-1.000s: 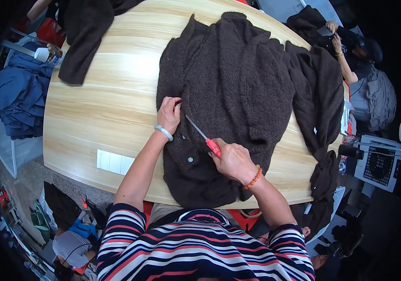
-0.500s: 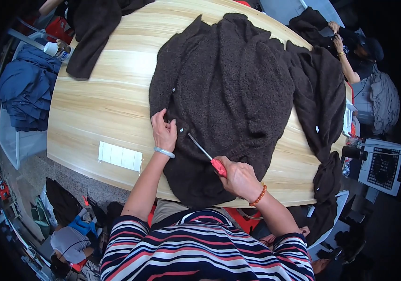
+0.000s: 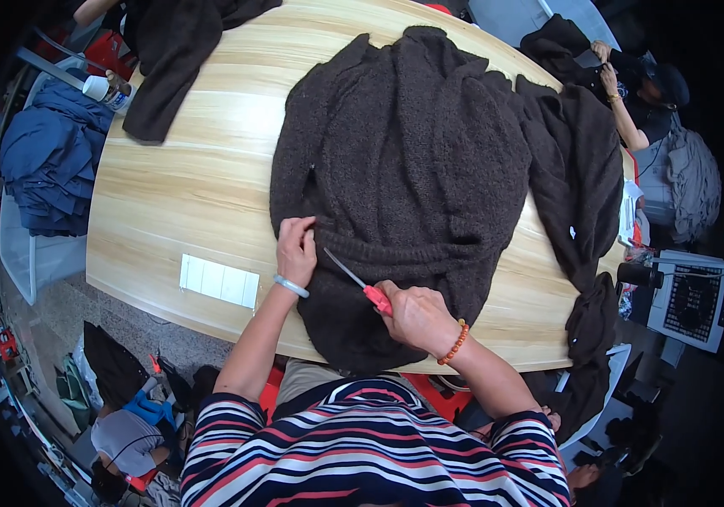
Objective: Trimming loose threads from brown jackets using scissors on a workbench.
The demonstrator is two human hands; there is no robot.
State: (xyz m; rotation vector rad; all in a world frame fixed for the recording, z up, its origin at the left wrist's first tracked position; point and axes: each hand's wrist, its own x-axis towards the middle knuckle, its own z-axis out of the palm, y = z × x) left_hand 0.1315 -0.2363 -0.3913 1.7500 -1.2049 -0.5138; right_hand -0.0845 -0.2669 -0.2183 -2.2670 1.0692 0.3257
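Note:
A dark brown knitted sweater (image 3: 404, 152) lies spread and rumpled on the pale wooden table (image 3: 201, 169). At its left edge, my left hand (image 3: 297, 252) is closed, the fingers pinching the knit beside a ribbed band (image 3: 396, 252) that crosses the garment. My right hand (image 3: 417, 314), over the lower part of the sweater, grips a red-handled tool (image 3: 376, 299) shaped like a screwdriver. Its thin metal shaft points up and left, with the tip just right of my left fingers. Whether the tip touches the knit, I cannot tell.
A white paper strip (image 3: 218, 281) lies on the table's left part. More dark garments (image 3: 577, 169) lie at the right and far left. Blue folded clothes (image 3: 53, 160) fill a bin beyond the left edge. A co-worker's hands (image 3: 605, 68) handle dark cloth at far right.
The ribbed band now shows across the sweater's lower part. A small white spot near my left hand is gone from sight. My left fingers have closed, and the tool has shifted slightly left and down.

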